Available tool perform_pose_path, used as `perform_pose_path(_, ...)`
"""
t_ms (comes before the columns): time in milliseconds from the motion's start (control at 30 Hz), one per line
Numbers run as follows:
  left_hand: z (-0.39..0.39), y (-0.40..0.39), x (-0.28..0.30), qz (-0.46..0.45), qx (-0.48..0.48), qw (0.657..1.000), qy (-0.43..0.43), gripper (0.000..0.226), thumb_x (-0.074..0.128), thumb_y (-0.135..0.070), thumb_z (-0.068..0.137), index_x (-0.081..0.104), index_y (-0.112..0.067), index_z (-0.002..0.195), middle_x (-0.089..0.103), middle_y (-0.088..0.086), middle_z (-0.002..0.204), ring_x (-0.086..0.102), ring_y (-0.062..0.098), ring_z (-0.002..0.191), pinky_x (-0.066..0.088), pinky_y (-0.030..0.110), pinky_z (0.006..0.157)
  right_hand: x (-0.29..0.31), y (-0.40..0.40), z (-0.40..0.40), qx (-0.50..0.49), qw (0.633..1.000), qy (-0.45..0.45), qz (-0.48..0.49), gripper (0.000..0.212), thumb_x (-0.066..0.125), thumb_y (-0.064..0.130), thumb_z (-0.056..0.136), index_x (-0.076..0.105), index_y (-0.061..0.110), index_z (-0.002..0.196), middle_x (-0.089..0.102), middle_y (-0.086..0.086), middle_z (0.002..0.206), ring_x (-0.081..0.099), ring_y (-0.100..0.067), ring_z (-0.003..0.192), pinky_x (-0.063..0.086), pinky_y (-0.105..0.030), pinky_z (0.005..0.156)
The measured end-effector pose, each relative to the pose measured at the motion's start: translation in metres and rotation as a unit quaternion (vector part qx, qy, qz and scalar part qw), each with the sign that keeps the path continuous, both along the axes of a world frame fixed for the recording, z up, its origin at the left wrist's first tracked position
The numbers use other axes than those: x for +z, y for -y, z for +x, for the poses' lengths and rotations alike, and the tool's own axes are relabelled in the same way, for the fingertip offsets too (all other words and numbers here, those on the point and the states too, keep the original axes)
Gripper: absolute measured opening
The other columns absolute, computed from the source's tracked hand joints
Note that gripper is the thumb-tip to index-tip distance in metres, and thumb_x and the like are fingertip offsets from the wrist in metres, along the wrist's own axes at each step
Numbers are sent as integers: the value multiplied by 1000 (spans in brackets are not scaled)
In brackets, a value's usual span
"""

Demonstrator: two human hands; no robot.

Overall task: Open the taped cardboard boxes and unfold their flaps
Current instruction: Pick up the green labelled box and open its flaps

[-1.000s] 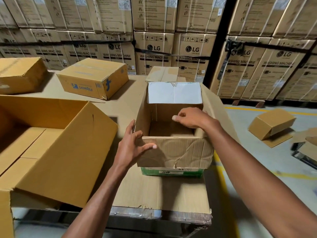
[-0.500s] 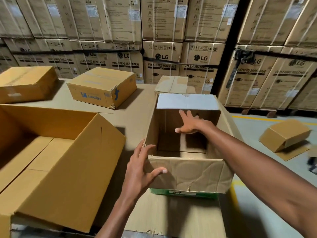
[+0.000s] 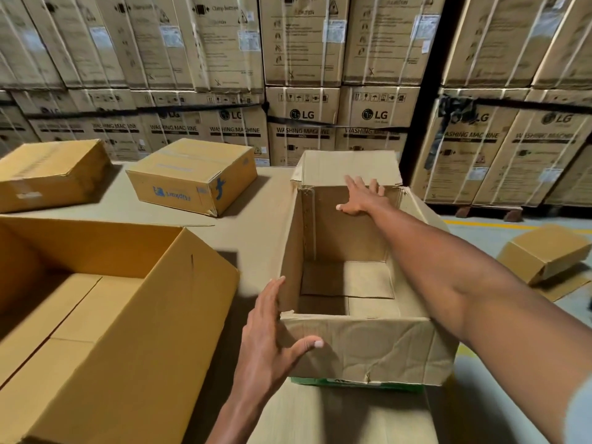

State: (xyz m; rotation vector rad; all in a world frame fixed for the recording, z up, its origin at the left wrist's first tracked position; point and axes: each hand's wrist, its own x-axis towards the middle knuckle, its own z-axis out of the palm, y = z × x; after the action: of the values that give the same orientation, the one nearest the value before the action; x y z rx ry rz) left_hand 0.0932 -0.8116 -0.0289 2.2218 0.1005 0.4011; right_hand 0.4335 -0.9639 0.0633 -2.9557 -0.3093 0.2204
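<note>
An open brown cardboard box with a green bottom edge stands on the table in front of me, empty inside. Its near flap hangs down creased over the front. My right hand reaches across the opening with straight fingers pressed against the far flap, which stands upright. My left hand is flat with spread fingers against the box's near left corner, thumb on the front flap. Two closed taped boxes lie further back: one with blue print and one at the far left.
A large open yellow-brown box lies on its side at my left, close to the left hand. The cardboard-covered table ends just right of the open box. A small box lies on the floor at right. Stacked washing-machine cartons fill the background.
My right hand has moved from the box's inside to its far edge and pushed the far flap up and back. The left hand stays at the near left corner. The view has come closer.
</note>
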Motion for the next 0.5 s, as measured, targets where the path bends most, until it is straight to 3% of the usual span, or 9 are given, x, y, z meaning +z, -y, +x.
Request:
perform_pose_path(133, 0, -1, 1, 4, -2, 1000, -15, 107, 67, -86, 65, 7, -60, 149, 10, -28, 162, 21, -1, 141, 31, 55, 117, -5, 0, 5, 0, 1000, -2, 15, 88, 63, 43, 93, 7, 26, 160, 5, -7, 168, -4, -42, 152, 10, -61, 121)
perform_pose_path(300, 1, -2, 4, 7, -9, 1000, -27, 101, 66, -87, 63, 18, -57, 147, 8, -33, 158, 20, -2, 139, 27, 54, 115, 1, 9, -6, 2, 999, -16, 36, 91, 65, 41, 92, 4, 34, 160, 0, -5, 168, -2, -38, 153, 13, -60, 120)
perform_pose_path(500, -1, -2, 15, -20, -42, 998, -37, 107, 65, -88, 60, 4, -66, 144, 8, -26, 163, 15, 1, 145, 26, 55, 119, 12, 23, -43, 54, 994, -64, 67, 84, 56, 56, 94, 12, 30, 160, 10, -7, 168, 12, -34, 153, 17, -53, 122)
